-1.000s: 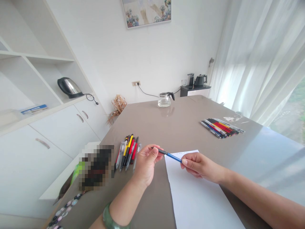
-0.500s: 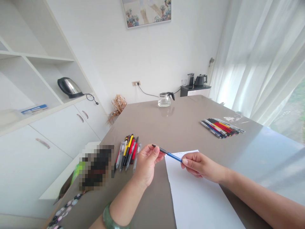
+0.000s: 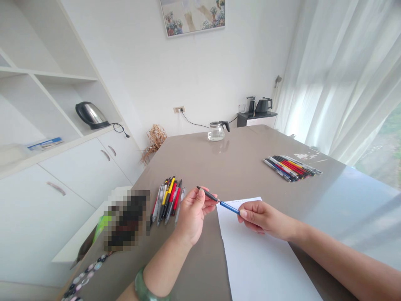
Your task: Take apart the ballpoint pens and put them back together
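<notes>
Both hands hold one blue-and-black pen above the top of a white sheet of paper [image 3: 260, 255]. My left hand [image 3: 194, 211] is closed, pinching the pen's black tapered part [image 3: 208, 194] between thumb and fingers. The blue barrel [image 3: 229, 207] is gripped at its far end by my right hand [image 3: 257, 216], with the thumb on top. A narrow gap with a thin piece in it shows between black part and barrel. Left of my left hand lies a loose bunch of pens [image 3: 167, 200] in black, yellow, red and clear.
A neat row of pens [image 3: 291, 168] lies at the right on the brown table [image 3: 194, 163], near white paper scraps [image 3: 307, 156]. Towards the back stands a glass pot [image 3: 216, 131] with clear liquid. A blurred dark object [image 3: 127, 221] and a bead string [image 3: 84, 278] lie at the left edge.
My left hand has shifted slightly up and left with the black part, opening a small gap from the blue barrel. My right hand has stayed almost still.
</notes>
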A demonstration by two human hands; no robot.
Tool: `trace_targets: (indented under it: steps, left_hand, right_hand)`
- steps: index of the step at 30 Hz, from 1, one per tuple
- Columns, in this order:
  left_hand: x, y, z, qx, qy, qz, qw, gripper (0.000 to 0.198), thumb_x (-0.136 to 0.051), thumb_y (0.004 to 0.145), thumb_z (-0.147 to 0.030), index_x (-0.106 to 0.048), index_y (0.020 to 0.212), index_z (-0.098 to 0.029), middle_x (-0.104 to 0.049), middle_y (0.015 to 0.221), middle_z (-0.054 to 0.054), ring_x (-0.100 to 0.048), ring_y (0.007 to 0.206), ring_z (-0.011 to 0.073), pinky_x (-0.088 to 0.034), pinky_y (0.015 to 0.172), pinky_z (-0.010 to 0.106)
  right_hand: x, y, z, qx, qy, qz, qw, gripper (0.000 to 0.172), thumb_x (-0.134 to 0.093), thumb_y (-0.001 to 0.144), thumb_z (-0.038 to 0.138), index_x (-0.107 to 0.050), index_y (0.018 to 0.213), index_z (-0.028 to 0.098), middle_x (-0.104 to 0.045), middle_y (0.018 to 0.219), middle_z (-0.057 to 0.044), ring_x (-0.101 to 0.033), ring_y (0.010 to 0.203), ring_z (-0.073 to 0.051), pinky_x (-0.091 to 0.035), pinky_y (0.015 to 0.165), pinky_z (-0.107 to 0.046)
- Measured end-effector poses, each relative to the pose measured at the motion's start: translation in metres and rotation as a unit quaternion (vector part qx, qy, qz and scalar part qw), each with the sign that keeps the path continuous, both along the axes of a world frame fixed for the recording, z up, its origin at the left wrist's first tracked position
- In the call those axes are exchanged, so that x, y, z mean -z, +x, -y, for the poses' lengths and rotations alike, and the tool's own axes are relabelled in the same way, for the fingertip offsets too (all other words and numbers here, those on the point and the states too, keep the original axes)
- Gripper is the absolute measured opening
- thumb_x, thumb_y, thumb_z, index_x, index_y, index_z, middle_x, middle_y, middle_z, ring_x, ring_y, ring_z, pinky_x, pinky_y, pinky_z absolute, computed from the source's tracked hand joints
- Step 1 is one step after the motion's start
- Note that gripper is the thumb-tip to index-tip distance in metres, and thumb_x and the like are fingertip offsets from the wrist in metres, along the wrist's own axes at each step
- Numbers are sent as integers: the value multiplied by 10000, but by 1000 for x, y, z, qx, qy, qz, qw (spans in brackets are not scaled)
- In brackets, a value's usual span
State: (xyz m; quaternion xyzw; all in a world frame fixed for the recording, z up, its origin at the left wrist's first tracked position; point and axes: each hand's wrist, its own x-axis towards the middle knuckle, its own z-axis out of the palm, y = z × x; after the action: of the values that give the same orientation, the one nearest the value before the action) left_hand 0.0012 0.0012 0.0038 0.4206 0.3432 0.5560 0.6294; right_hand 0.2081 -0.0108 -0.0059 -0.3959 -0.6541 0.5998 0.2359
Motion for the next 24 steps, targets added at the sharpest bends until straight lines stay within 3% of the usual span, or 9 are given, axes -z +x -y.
trace_targets:
  steps: [9, 15, 19, 24]
  left_hand:
    - [0, -1, 0, -5, 0, 9, 1000, 191, -500, 784, -368, -486, 886, -207, -611, 794, 15, -621, 741, 164, -447, 635, 253]
    - [1, 0, 1, 12, 12, -31, 999, 167, -473, 807, -342, -484, 880, -193, -619, 820, 41, -617, 752, 172, -448, 645, 263]
    - [1, 3, 4, 32, 34, -65, 997, 160, -443, 826, -331, -489, 886, -190, -625, 814, 47, -608, 773, 173, -453, 674, 285]
    - [-2, 8, 11, 60, 62, -126, 988, 178, -447, 825, -321, -528, 890, -176, -621, 827, 51, -588, 817, 177, -456, 740, 328]
  right_hand:
    - [0, 0, 0, -4, -13, -2, 1000, 367, -386, 812, 469, -528, 811, 130, -522, 577, -7, -399, 449, -70, -323, 463, -213]
    - [-3, -4, 1, -20, -17, -36, 999, 327, -406, 821, 405, -482, 1008, 147, -571, 667, -26, -472, 514, -91, -381, 520, -235]
    - [-8, -8, 5, -31, -17, -54, 998, 251, -417, 824, 371, -495, 925, 155, -544, 690, -15, -471, 525, -82, -389, 539, -236]
    - [-9, -12, 10, -26, 14, -43, 999, 286, -365, 835, 434, -458, 895, 170, -435, 560, 46, -357, 418, -48, -287, 429, -195]
